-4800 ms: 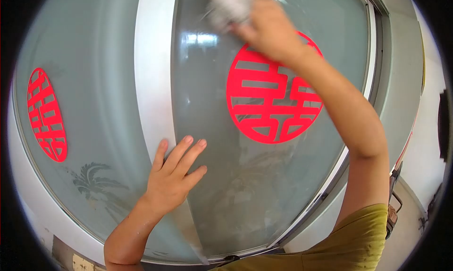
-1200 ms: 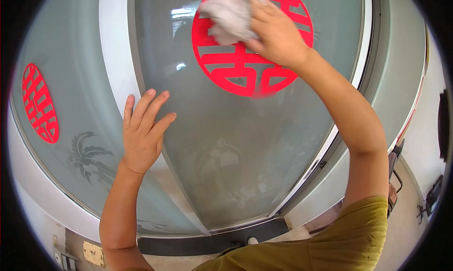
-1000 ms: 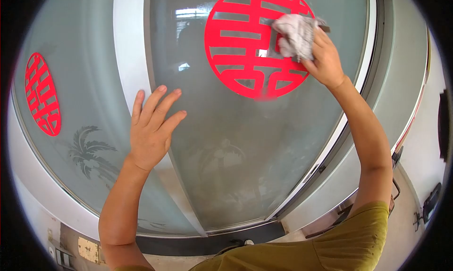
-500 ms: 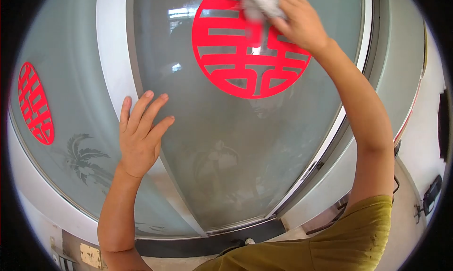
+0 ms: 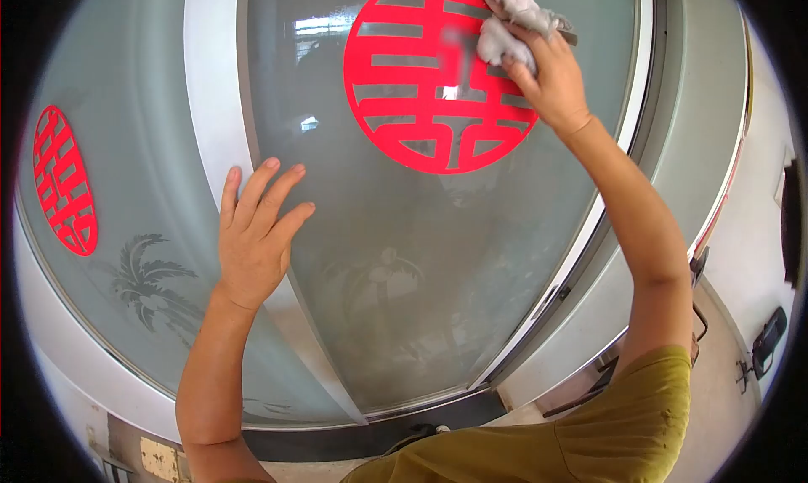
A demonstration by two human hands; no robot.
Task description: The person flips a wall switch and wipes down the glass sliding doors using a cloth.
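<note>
In my right hand [image 5: 551, 79] is a crumpled grey-white cloth [image 5: 509, 41], pressed against the upper right of a round red paper-cut sticker [image 5: 404, 108]. That sticker is on a frosted glass door panel [image 5: 446, 256]. My left hand [image 5: 257, 230] lies with spread fingers over the door's pale metal frame [image 5: 220, 87] and the edge of the glass. Nothing is held in it.
A second red sticker [image 5: 66, 180] is on the glass to the left, above a palm tree pattern [image 5: 151, 281]. The door's right-hand metal edge [image 5: 619, 159] runs beside a pale wall panel [image 5: 699, 146]. A dark threshold [image 5: 337, 443] lies at the bottom.
My right hand and the cloth have moved right and down across the red sticker, uncovering more of its top. My left hand stays at about the same place.
</note>
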